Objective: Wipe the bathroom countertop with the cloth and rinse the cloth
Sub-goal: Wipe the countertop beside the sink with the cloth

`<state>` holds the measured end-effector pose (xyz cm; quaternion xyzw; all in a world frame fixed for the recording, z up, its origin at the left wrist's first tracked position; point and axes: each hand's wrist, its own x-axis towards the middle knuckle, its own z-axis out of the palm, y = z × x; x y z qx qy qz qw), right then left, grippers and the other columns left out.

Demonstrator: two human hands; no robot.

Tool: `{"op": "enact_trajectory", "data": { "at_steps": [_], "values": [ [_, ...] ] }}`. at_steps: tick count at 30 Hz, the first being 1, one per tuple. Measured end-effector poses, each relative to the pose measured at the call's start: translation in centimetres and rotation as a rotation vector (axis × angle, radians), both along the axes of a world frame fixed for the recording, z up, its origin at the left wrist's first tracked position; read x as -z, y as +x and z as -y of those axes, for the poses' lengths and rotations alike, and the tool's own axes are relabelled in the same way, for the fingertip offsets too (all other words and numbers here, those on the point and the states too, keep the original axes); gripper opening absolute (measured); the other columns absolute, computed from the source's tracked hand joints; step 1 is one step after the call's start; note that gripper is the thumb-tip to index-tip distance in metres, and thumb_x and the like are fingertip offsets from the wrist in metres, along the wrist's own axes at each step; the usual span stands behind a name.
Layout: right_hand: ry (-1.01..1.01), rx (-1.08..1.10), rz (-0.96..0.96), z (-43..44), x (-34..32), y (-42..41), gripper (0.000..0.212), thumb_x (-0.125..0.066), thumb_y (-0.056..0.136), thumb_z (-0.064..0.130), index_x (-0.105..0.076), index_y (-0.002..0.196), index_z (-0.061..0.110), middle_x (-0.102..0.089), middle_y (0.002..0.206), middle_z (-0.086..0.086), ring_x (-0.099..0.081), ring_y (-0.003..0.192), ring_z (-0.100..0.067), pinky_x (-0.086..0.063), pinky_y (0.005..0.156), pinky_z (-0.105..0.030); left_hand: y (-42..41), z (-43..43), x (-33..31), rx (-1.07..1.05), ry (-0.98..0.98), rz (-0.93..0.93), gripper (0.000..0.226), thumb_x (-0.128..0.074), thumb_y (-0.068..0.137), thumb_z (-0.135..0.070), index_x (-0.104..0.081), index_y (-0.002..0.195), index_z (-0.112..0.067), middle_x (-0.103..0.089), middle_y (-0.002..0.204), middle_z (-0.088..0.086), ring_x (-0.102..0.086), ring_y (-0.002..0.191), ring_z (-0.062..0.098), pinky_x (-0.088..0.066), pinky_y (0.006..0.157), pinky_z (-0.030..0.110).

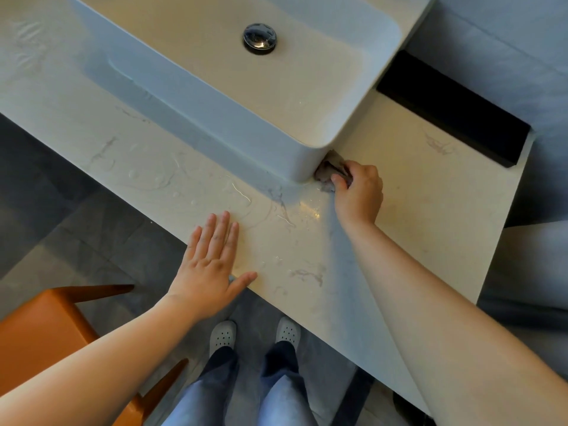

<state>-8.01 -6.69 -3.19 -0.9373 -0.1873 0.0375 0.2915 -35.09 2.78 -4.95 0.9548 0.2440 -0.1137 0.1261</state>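
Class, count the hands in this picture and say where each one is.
2. The left hand lies flat on the countertop near its front edge; the right hand grips the cloth at a corner of the basin.

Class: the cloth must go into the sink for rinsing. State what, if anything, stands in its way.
Only the sink, by its own wall: the cloth, gripped by the right hand, sits on the countertop against its corner, below the rim.

Soft light from right (warm there, bluish left); shadows fall left; small glare on wet worktop point(424, 192); edges bowed.
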Motion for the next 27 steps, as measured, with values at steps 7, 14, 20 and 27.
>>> {"op": "enact_trajectory", "data": {
  "at_steps": [7, 14, 20, 27],
  "values": [
    [-0.022, -0.118, 0.04, 0.8, 1.1, -3.7, 0.03, -0.063, 0.089, 0.028, -0.066, 0.117, 0.019, -0.056, 0.11, -0.006, -0.051, 0.099, -0.029, -0.038, 0.081, -0.036, 0.0, 0.0, 0.0, 0.002, -0.014, 0.006, 0.092, -0.009, 0.086, -0.076, 0.01, 0.15, -0.012, 0.021, 0.157, 0.009, 0.023, 0.143, 0.025, 0.009, 0.116, 0.045],
    [-0.013, -0.349, 0.073, 1.6, 0.9, -8.6, 0.026, -0.064, 0.085, 0.027, -0.07, 0.11, 0.022, -0.058, 0.101, -0.004, -0.053, 0.089, -0.027, -0.04, 0.078, -0.037, 0.1, 0.0, -0.1, -0.006, -0.03, 0.007, 0.093, -0.009, 0.084, -0.075, 0.007, 0.15, -0.012, 0.02, 0.156, 0.009, 0.023, 0.143, 0.026, 0.01, 0.116, 0.045],
    [0.097, -0.34, -0.061, 3.5, 0.0, -11.5, 0.02, -0.07, 0.083, 0.019, -0.073, 0.102, 0.022, -0.054, 0.09, 0.005, -0.053, 0.085, -0.018, -0.047, 0.072, -0.029, 0.2, -0.3, -0.3, 0.004, -0.053, -0.019, 0.096, -0.003, 0.079, -0.078, 0.016, 0.147, -0.013, 0.029, 0.153, 0.008, 0.03, 0.14, 0.026, 0.013, 0.116, 0.044],
    [0.304, -0.007, -0.128, 7.4, -3.8, -13.0, 0.019, -0.068, 0.086, 0.013, -0.073, 0.104, 0.017, -0.054, 0.093, 0.007, -0.056, 0.087, -0.007, -0.04, 0.071, -0.005, 0.0, -1.6, -1.5, 0.084, -0.071, -0.074, 0.104, 0.001, 0.069, -0.079, 0.019, 0.147, -0.013, 0.031, 0.152, 0.008, 0.029, 0.14, 0.027, 0.011, 0.117, 0.041]
  ]
}}
